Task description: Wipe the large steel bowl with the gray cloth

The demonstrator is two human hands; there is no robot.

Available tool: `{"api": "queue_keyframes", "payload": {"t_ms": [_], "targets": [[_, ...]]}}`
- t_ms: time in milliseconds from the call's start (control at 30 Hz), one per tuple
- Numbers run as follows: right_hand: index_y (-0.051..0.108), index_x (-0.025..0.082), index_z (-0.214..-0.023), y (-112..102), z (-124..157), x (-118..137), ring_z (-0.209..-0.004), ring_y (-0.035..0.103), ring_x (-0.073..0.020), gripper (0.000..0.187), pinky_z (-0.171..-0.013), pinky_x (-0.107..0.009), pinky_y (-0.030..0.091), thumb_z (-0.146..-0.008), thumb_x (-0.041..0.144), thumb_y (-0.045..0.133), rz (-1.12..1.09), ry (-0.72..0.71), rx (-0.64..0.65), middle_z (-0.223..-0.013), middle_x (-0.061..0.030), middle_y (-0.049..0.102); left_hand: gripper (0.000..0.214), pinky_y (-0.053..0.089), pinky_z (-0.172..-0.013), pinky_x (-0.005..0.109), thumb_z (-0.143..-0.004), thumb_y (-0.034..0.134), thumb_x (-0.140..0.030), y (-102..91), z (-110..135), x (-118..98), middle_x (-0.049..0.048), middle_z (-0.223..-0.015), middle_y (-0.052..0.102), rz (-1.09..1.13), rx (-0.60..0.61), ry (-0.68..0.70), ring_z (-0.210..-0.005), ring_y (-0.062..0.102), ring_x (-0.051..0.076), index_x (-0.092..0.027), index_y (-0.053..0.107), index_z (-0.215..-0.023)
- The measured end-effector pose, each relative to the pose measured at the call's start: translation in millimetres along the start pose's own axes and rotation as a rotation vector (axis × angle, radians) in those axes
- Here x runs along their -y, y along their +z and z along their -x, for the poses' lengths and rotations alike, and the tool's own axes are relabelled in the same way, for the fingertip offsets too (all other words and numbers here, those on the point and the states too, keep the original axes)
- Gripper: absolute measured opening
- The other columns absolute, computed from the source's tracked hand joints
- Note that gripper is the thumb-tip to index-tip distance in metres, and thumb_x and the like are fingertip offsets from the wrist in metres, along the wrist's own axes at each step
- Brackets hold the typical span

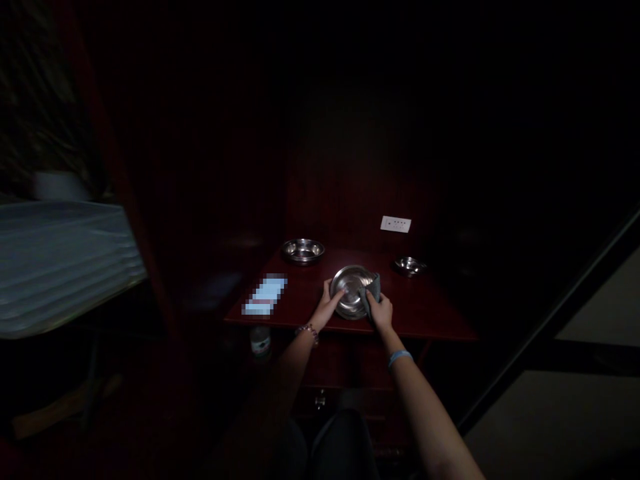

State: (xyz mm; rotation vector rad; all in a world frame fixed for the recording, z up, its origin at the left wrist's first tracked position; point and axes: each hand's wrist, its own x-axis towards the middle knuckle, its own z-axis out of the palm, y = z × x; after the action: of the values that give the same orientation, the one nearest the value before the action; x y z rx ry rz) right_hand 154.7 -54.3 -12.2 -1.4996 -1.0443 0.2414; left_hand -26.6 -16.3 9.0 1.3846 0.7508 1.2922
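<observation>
A round, shiny steel dish [351,293] is held tilted toward me over the front of a dark red shelf [295,293]. My left hand [329,305] grips its left rim, thumb on the inner face. On the opposite side my right hand [381,311] pinches a dark grey-green cloth [373,293], which is folded over the dish's right rim and pressed to the inside. Part of that rim is hidden by the cloth.
Steel dishes [303,251] sit at the back left, and a smaller steel bowl [409,266] at the back right. A lit, pixelated rectangle [265,295] lies front left. Below the shelf stands a bottle [261,344]. A white socket plate [396,224] is on the back wall.
</observation>
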Motion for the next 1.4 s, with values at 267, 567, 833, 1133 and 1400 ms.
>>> {"api": "queue_keyframes", "payload": {"t_ms": [267,567,833,1133,1400], "targets": [[0.076,0.013,-0.087,0,0,1,-0.081,0.071,-0.0294,0.056,-0.072,-0.034,0.051,-0.077,0.065,0.058,-0.022,0.045,-0.094,-0.087,-0.0165,0.076,0.064,0.037,-0.113,0.043,-0.066,0.079,-0.04,7.3,10,-4,0.011,-0.129,0.064,-0.157,0.207,0.056,-0.125,0.056,0.028,-0.019,0.06,-0.124],[0.075,0.011,-0.091,2,-2,1,-0.083,0.07,-0.0274,0.061,-0.072,-0.031,0.05,-0.074,0.067,0.061,-0.091,0.038,0.033,-0.089,-0.0142,0.076,0.039,0.038,-0.112,0.045,-0.068,0.076,-0.032,4.2,-1,13,0.0066,-0.118,0.071,-0.154,0.192,0.049,-0.12,0.06,0.03,-0.022,0.072,-0.106],[0.074,0.01,-0.093,2,-1,4,-0.083,0.069,-0.0251,0.065,-0.071,-0.028,0.049,-0.073,0.07,0.06,-0.084,0.053,0.076,-0.09,-0.0131,0.075,0.059,0.022,-0.121,0.045,-0.074,0.065,-0.019,7.1,-6,14,0.012,-0.139,0.056,-0.035,0.211,0.043,-0.135,0.046,0.027,-0.015,0.053,-0.131],[0.075,0.011,-0.09,3,-1,5,-0.081,0.069,-0.0241,0.062,-0.07,-0.027,0.049,-0.072,0.068,0.061,-0.084,0.063,0.1,-0.086,-0.0114,0.075,0.055,0.029,-0.117,0.038,-0.087,0.057,-0.032,2.3,-3,3,0.0132,-0.142,0.052,0.019,0.029,0.128,-0.134,0.047,0.023,-0.016,0.041,-0.137],[0.075,0.01,-0.085,3,0,4,-0.078,0.069,-0.0247,0.058,-0.067,-0.028,0.049,-0.073,0.065,0.061,-0.062,0.05,0.055,-0.083,-0.0125,0.075,0.052,0.036,-0.113,0.038,-0.089,0.053,-0.048,3.0,-1,-1,0.0128,-0.135,0.061,0.068,0.029,0.067,-0.127,0.054,0.025,-0.013,0.057,-0.127]]}}
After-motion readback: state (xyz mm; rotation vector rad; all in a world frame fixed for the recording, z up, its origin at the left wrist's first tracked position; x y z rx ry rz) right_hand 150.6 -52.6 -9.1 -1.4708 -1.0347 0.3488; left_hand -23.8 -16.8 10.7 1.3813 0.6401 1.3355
